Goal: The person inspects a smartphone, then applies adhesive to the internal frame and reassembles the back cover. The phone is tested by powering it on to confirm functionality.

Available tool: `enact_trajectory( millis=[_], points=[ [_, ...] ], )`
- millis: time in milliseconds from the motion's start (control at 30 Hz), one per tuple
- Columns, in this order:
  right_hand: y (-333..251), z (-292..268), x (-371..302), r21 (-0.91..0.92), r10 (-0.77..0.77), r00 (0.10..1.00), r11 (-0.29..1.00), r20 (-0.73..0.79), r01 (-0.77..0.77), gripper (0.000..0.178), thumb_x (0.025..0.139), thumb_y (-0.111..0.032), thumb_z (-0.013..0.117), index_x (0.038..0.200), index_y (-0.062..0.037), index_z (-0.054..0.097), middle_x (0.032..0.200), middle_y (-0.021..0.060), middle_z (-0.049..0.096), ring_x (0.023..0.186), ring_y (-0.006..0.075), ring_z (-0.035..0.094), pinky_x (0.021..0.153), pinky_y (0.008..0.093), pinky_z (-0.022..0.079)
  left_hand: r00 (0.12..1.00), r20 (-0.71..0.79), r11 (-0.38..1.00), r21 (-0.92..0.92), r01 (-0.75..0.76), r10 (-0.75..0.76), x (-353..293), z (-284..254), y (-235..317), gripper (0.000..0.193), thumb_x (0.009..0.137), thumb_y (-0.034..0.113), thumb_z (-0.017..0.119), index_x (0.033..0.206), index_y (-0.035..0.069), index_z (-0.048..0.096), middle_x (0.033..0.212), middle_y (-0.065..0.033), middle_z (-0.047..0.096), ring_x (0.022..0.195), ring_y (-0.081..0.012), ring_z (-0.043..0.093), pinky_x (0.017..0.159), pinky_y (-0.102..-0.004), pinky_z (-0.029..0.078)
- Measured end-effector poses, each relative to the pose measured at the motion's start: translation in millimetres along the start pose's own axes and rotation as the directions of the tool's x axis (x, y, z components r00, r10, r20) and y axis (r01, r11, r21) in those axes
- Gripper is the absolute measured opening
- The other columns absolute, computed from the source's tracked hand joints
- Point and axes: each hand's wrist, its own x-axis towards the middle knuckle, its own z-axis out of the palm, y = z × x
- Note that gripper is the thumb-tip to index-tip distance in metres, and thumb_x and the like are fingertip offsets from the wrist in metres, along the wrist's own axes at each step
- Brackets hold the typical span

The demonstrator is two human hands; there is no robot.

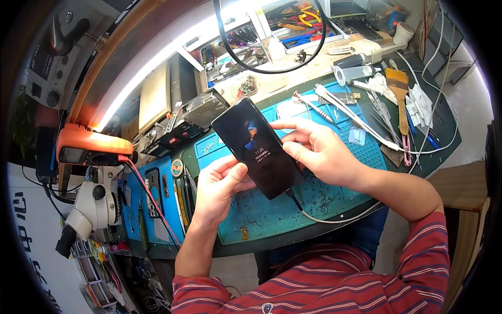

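Observation:
A black smartphone [257,152], its screen lit with a clock and a small picture, is held tilted above the blue work mat [251,225]. My left hand [222,180] grips its lower left edge, thumb toward the screen and fingers behind. On the opposite edge, my right hand [314,146] pinches the phone, with the thumb at the front edge and the index finger stretched along the side. A charging cable [295,200] with a black plug sits in the phone's bottom end, and its pale cord runs right across the mat.
Left stand an orange multimeter [94,145] and a white microscope [94,204]. An opened phone frame [153,191] lies beside screwdrivers and tweezers. Rightward are a brush [398,86], white cables [361,123] and a syringe tube [355,74]. Tool trays [293,21] line the back; a black ring [219,31] hangs overhead.

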Motion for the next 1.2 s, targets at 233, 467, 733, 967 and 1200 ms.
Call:
enact_trajectory(
  millis=[233, 467, 733, 967, 1200],
  points=[
    [-0.9, 2.8, -0.9, -0.052, -0.052, 0.997, 0.997, -0.05, 0.05, 0.041, 0.1, 0.0, 0.05, 0.141, -0.0002, 0.05, 0.115, 0.0091, 0.067, 0.105, 0.0115, 0.063, 0.091, 0.0273, 0.051, 1.0, -0.031, 1.0, -0.003, -0.007, 0.007, -0.1, 3.3, 0.2, 0.034, 0.099, 0.012, 0.061, 0.129, -0.005, 0.059, 0.115, -0.0139, 0.07, 0.1, -0.0211, 0.07, 0.086, -0.037, 0.06],
    [5.1, 6.0, 0.7, -0.02, -0.145, 0.985, 0.989, -0.095, 0.144, 0.037, 0.099, -0.003, 0.051, 0.135, -0.0024, 0.058, 0.106, 0.0104, 0.072, 0.096, 0.0108, 0.066, 0.087, 0.0276, 0.054, 1.0, -0.019, 1.0, -0.008, -0.018, 0.018, -1.1, 3.7, 0.6, 0.034, 0.099, 0.013, 0.062, 0.128, -0.004, 0.059, 0.115, -0.0136, 0.07, 0.1, -0.0203, 0.07, 0.087, -0.0368, 0.06],
    [0.4, 3.8, -0.1, 0.028, -0.056, 0.998, 0.998, -0.04, 0.057, 0.041, 0.099, 0.001, 0.05, 0.141, 0.0, 0.052, 0.119, 0.0085, 0.067, 0.107, 0.0111, 0.063, 0.095, 0.0274, 0.05, 0.999, -0.026, 1.0, -0.013, -0.022, 0.022, -0.6, 3.8, -0.9, 0.035, 0.098, 0.013, 0.063, 0.128, -0.004, 0.059, 0.115, -0.0133, 0.07, 0.1, -0.0196, 0.07, 0.086, -0.0362, 0.06],
    [2.4, 6.2, -0.3, 0.024, -0.095, 0.993, 0.995, -0.065, 0.097, 0.04, 0.1, -0.001, 0.05, 0.139, -0.0022, 0.055, 0.11, 0.0091, 0.07, 0.099, 0.0099, 0.064, 0.09, 0.0271, 0.052, 1.0, -0.019, 1.0, -0.017, -0.017, 0.017, -0.4, 4.4, -0.3, 0.034, 0.098, 0.012, 0.063, 0.128, -0.004, 0.06, 0.115, -0.013, 0.07, 0.099, -0.0192, 0.07, 0.086, -0.0354, 0.06],
    [-0.9, 2.7, -0.5, -0.008, -0.039, 0.999, 0.999, -0.035, 0.039, 0.042, 0.099, 0.001, 0.05, 0.141, -0.0011, 0.053, 0.117, 0.008, 0.068, 0.106, 0.0109, 0.063, 0.095, 0.0275, 0.05, 1.0, -0.027, 1.0, 0.001, -0.009, 0.009, -0.9, 3.8, -0.8, 0.033, 0.098, 0.01, 0.063, 0.128, -0.004, 0.061, 0.114, -0.0129, 0.07, 0.099, -0.0189, 0.07, 0.085, -0.0348, 0.06]
  ],
)
